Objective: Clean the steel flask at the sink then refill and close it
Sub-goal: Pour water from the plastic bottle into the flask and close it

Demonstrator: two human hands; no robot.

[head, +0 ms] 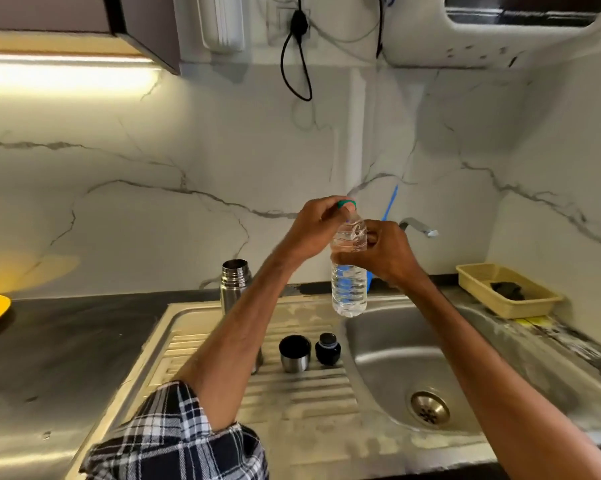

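Right grip [389,254] clamps the soft, crushable water bottle [349,289] at its shoulder; left grip [309,230] pinches its green cap [346,203]. The open steel flask [235,278], at left, looks rigid and slick: best held mid-body.

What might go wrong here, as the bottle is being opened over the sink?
The right hand grips the thin bottle while the left hand pinches its cap; if it is squeezed hard, water may spurt once it opens. The left forearm crosses just in front of the open flask, so a careless move might tip it. The stopper stands near the edge of the sink and might get knocked in.
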